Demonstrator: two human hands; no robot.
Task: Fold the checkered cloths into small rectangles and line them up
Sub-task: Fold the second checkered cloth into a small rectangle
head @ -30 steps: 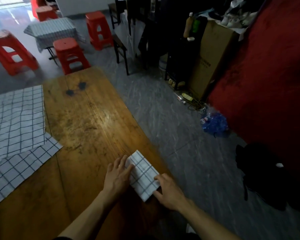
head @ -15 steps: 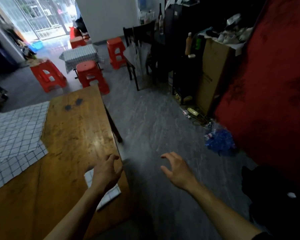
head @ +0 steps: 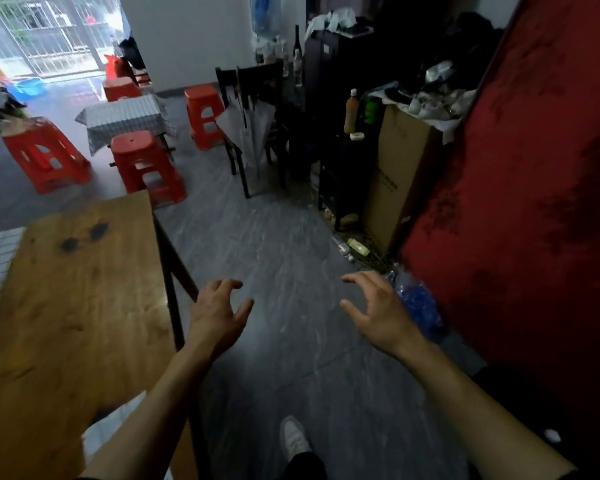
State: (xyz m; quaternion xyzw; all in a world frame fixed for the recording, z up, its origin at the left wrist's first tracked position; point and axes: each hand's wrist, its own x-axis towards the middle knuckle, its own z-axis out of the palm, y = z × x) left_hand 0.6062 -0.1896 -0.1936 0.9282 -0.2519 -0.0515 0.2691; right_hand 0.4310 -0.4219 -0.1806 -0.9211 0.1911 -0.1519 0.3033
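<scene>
A second ago both our hands pressed the folded checkered cloth (head: 116, 426) flat at the wooden table's (head: 80, 306) near corner. Now our left hand (head: 217, 315) and right hand (head: 378, 311) hang over the grey floor beside the table, fingers loosely curled and holding nothing. The cloth lies on that corner, mostly hidden under our left forearm. Our view has swung right and lifted.

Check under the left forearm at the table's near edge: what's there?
A pale patch shows on the wooden table beside the left forearm, blurred, possibly folded cloth. The arm covers the rest. Both the left hand and right hand hold nothing.
</scene>
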